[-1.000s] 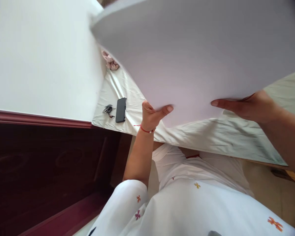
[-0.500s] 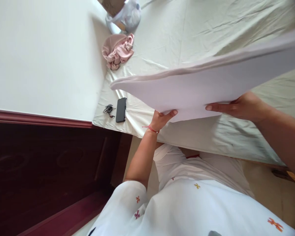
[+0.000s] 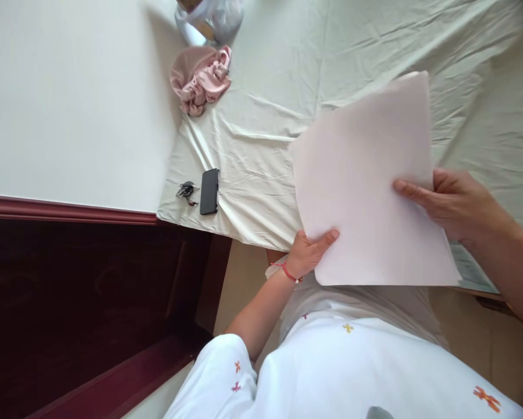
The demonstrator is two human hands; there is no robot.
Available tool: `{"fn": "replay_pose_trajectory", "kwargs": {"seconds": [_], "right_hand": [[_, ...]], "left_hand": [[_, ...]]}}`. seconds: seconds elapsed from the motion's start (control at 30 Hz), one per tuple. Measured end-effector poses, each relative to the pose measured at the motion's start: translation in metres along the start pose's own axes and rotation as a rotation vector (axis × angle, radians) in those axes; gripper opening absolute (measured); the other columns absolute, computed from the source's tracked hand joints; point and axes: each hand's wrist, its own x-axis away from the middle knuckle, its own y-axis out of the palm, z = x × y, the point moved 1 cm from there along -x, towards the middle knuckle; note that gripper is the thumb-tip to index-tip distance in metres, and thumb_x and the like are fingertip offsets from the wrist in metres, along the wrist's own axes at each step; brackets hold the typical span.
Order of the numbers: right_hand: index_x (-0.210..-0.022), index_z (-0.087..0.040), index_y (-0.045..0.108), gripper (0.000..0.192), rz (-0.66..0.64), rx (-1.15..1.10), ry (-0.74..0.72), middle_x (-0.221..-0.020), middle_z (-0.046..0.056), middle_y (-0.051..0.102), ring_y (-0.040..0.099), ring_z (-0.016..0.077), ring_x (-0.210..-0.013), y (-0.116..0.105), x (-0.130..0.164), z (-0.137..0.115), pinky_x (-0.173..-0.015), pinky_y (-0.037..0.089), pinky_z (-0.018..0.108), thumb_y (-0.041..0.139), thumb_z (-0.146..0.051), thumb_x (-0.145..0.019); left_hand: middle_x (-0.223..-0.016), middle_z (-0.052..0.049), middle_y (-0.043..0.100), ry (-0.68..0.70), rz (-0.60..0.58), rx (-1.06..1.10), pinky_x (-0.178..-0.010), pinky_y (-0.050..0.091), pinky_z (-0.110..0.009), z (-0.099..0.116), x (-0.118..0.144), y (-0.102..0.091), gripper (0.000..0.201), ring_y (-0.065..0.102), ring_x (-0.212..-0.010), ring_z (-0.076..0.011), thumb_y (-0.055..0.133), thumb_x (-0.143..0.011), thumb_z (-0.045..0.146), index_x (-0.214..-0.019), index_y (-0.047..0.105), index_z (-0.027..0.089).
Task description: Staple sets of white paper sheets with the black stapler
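Observation:
A stack of white paper (image 3: 366, 192) is held up in front of me over the near edge of the cloth-covered table. My left hand (image 3: 310, 251), with a red string bracelet at the wrist, grips its lower left side, thumb on top and fingers hidden beneath. At the right side my right hand (image 3: 448, 201) clasps the stack, its thumb lying across the top sheet and its other fingers mostly out of sight underneath. The sheets lie nearly flat toward me, the far edge slightly uneven.
A pale green cloth (image 3: 265, 169) covers the table. On its left part lie a black phone (image 3: 209, 192), keys (image 3: 186, 191) and a crumpled pink cloth (image 3: 202, 78). A clear plastic bag (image 3: 221, 20) sits farther back. A white wall (image 3: 69, 105) and dark red wood panelling (image 3: 78, 291) border the left.
The paper stack has turned from a long, steeply tilted shape to facing me, and has come nearer my body. My left hand has moved down and to the right with it.

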Motion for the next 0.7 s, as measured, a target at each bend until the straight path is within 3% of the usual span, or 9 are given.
{"fn": "replay_pose_trajectory", "kwargs": {"seconds": [0.13, 0.2, 0.27, 0.37, 0.47, 0.6, 0.7], "right_hand": [[-0.081, -0.024, 0.081, 0.034, 0.029, 0.012, 0.070, -0.076, 0.005, 0.080, 0.074, 0.0238, -0.058, -0.008, 0.016, 0.019, -0.045, 0.061, 0.030, 0.094, -0.055, -0.073], [-0.080, -0.024, 0.081, 0.036, -0.010, 0.087, 0.105, -0.076, 0.006, 0.081, 0.073, 0.0248, -0.054, -0.012, 0.024, 0.027, -0.043, 0.060, 0.032, 0.089, -0.059, -0.078], [-0.079, -0.024, 0.081, 0.040, -0.058, 0.175, 0.089, -0.074, 0.007, 0.080, 0.072, 0.0253, -0.052, -0.016, 0.029, 0.033, -0.040, 0.059, 0.032, 0.083, -0.064, -0.082], [-0.079, -0.024, 0.081, 0.044, -0.080, 0.284, 0.027, -0.073, 0.005, 0.080, 0.073, 0.0245, -0.054, -0.019, 0.031, 0.040, -0.041, 0.059, 0.030, 0.079, -0.068, -0.084], [-0.079, -0.024, 0.080, 0.047, -0.041, 0.322, 0.028, -0.074, 0.005, 0.080, 0.072, 0.0241, -0.056, -0.020, 0.029, 0.039, -0.042, 0.059, 0.031, 0.079, -0.071, -0.082], [-0.088, -0.022, 0.078, 0.049, 0.048, 0.364, -0.005, -0.076, 0.005, 0.078, 0.069, 0.0220, -0.059, -0.023, 0.024, 0.030, -0.042, 0.054, 0.028, 0.078, -0.071, -0.082], [-0.092, -0.022, 0.077, 0.051, 0.093, 0.427, -0.051, -0.075, 0.004, 0.074, 0.065, 0.0200, -0.059, -0.026, 0.020, 0.027, -0.042, 0.051, 0.026, 0.074, -0.072, -0.085]], "left_hand": [[-0.094, -0.006, 0.083, -0.018, 0.016, -0.013, -0.092, 0.065, -0.036, 0.006, 0.000, -0.007, 0.055, 0.078, -0.093, -0.0214, 0.082, -0.082, 0.071, -0.101, 0.081, 0.019], [-0.074, -0.001, 0.074, 0.019, 0.084, 0.001, -0.073, 0.062, -0.030, 0.013, -0.010, -0.014, 0.059, 0.071, -0.073, -0.0156, 0.080, -0.079, 0.076, -0.097, 0.078, 0.020], [-0.071, 0.002, 0.069, 0.062, 0.176, 0.012, -0.064, 0.057, -0.027, 0.019, -0.022, -0.019, 0.061, 0.064, -0.064, -0.0121, 0.080, -0.077, 0.079, -0.096, 0.074, 0.021], [-0.098, -0.002, 0.079, 0.178, 0.214, 0.032, -0.087, 0.061, -0.030, 0.022, -0.038, -0.017, 0.063, 0.075, -0.093, -0.0171, 0.079, -0.079, 0.078, -0.110, 0.073, 0.023], [-0.122, -0.006, 0.080, 0.231, 0.234, 0.039, -0.109, 0.057, -0.034, 0.017, -0.045, -0.010, 0.062, 0.072, -0.124, -0.0226, 0.074, -0.086, 0.076, -0.119, 0.072, 0.024], [-0.128, -0.006, 0.079, 0.271, 0.279, 0.046, -0.113, 0.055, -0.034, 0.008, -0.046, -0.002, 0.062, 0.070, -0.130, -0.0227, 0.071, -0.088, 0.076, -0.121, 0.072, 0.024], [-0.132, -0.006, 0.078, 0.309, 0.239, 0.044, -0.113, 0.055, -0.034, 0.005, -0.047, 0.000, 0.061, 0.071, -0.130, -0.0221, 0.068, -0.091, 0.075, -0.127, 0.071, 0.025]]}}
